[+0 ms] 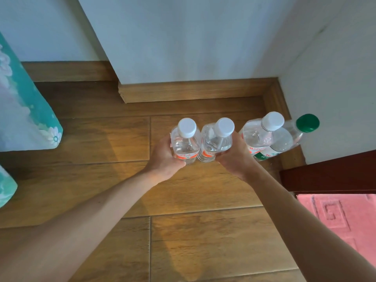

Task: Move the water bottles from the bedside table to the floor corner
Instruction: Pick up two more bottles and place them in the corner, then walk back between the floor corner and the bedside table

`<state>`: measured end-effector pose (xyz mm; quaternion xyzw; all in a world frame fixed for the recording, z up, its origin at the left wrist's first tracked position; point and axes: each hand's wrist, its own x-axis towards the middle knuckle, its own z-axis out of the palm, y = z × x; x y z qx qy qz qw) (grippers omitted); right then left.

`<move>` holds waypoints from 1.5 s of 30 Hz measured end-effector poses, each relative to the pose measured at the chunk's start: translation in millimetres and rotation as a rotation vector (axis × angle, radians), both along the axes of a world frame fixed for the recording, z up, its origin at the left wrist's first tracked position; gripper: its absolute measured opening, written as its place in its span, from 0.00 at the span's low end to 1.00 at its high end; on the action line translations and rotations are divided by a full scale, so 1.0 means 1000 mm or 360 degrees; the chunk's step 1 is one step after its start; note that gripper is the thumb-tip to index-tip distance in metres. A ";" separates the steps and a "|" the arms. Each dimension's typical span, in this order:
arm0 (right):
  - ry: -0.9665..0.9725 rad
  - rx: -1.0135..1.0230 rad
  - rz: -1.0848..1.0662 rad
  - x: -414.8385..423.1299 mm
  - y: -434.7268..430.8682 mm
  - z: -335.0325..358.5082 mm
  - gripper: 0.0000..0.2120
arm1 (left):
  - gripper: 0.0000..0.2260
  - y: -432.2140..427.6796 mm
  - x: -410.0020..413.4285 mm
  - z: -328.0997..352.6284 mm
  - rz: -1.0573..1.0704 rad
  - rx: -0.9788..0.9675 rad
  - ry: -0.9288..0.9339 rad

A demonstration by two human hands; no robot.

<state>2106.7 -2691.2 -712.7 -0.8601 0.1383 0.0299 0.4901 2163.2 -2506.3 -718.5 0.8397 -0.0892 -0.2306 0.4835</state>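
Hands at centre frame each grip a bottle: the left hand point(163, 159) is wrapped around the left bottle point(185, 142), the right hand point(234, 157) closed on the second bottle point(215, 142), the two touching. Both are white-capped and hold clear water. Right of them, near the floor corner, stand a third white-capped bottle point(258, 137) and a green-capped bottle point(284, 142), touching.

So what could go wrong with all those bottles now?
The left hand and right hand each hold a white-capped bottle right beside the other, so they might bump or slip. The right-hand bottle is close to the white-capped bottle and green-capped bottle in the corner and could knock them over.
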 end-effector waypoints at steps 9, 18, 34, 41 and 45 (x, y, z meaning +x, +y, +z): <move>0.0191 0.0254 -0.0109 -0.021 0.008 -0.027 0.32 | 0.31 0.008 -0.002 -0.011 0.0023 0.0022 0.0227; 0.1145 -0.0237 0.0030 -0.084 0.028 0.029 0.35 | 0.38 0.030 -0.049 0.062 -0.0500 0.0872 0.0492; 0.1217 -0.0762 0.0578 -0.154 0.102 0.376 0.36 | 0.34 0.093 -0.140 0.392 -0.0997 0.1391 0.0082; 0.1013 -0.0797 0.0644 -0.173 0.133 0.530 0.34 | 0.32 0.129 -0.162 0.542 -0.0873 0.1269 -0.0041; 0.0844 -0.0858 0.0680 -0.176 0.156 0.607 0.34 | 0.31 0.151 -0.169 0.609 -0.0765 0.1182 -0.0154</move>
